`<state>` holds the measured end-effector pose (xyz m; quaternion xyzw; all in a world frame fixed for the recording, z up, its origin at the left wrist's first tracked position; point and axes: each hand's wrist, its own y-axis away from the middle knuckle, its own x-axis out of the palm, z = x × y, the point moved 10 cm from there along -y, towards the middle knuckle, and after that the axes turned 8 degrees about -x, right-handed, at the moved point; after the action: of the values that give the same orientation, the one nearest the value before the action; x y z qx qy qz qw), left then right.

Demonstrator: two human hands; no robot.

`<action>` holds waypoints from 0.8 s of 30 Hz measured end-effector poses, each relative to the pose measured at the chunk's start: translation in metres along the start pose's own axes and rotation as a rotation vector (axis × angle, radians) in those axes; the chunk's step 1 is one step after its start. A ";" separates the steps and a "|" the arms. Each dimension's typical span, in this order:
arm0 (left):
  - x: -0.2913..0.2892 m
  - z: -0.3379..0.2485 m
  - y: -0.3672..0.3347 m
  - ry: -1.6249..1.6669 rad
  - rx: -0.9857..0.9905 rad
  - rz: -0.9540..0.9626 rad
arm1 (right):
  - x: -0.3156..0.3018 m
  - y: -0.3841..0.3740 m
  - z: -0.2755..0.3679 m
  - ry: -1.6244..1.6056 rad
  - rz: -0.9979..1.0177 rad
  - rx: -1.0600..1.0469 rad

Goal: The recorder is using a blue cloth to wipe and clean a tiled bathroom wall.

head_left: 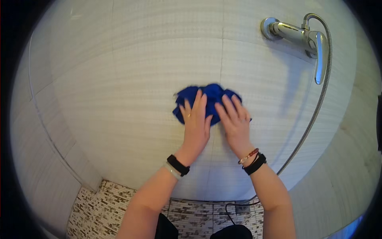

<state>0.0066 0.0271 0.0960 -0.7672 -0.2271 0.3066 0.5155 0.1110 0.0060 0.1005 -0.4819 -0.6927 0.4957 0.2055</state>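
Observation:
A crumpled blue cloth [214, 92] lies against the pale tiled wall [135, 111]. My left hand [195, 121] is spread on the left part of the cloth, its fingers stretched upward and a ring on one of them. On the right part rests my right hand [235, 123], fingers extended and pointing up to the left. Both hands press the cloth to the wall with flat fingers rather than gripping it. Their palms and the cloth beneath them are hidden. Dark bands circle both wrists, with a beaded bracelet on the right one.
A chrome shower mixer [296, 35] juts from the wall at the upper right. Its metal hose [318, 107] hangs in a curve past my right forearm. Below is a brown-and-white mosaic floor [191, 219] with a drain [242, 207]. Side walls close in left and right.

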 end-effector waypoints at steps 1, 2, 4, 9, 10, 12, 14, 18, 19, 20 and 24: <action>-0.002 -0.015 -0.016 0.013 0.030 -0.017 | -0.012 -0.011 -0.010 0.063 -0.033 0.022; -0.004 -0.030 -0.027 0.023 0.101 -0.058 | -0.021 -0.021 -0.018 0.116 -0.052 0.052; -0.002 -0.050 -0.041 -0.078 0.095 -0.040 | -0.035 -0.031 -0.030 0.073 -0.051 0.128; 0.001 -0.045 -0.046 -0.130 0.116 -0.079 | -0.022 -0.034 -0.028 0.003 -0.076 0.156; 0.003 -0.042 -0.044 -0.157 0.110 -0.073 | -0.019 -0.034 -0.028 -0.022 -0.058 0.156; 0.001 -0.037 -0.044 -0.163 0.090 -0.049 | -0.016 -0.036 -0.027 -0.038 -0.048 0.143; -0.001 -0.030 -0.047 -0.171 0.055 -0.009 | -0.013 -0.043 -0.023 -0.069 -0.004 0.136; -0.025 -0.023 -0.047 -0.137 0.026 0.007 | -0.014 -0.063 -0.006 -0.131 0.084 0.101; -0.036 -0.022 -0.047 -0.121 0.019 -0.002 | -0.016 -0.070 0.002 -0.130 0.107 0.083; -0.048 -0.020 -0.047 -0.115 0.010 -0.002 | -0.020 -0.080 0.012 -0.127 0.122 0.069; -0.107 -0.024 -0.074 -0.081 -0.023 0.039 | -0.040 -0.143 0.041 -0.107 0.217 0.060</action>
<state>-0.0541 -0.0325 0.1973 -0.7643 -0.2363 0.3446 0.4912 0.0319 -0.0554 0.2177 -0.5203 -0.6313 0.5607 0.1276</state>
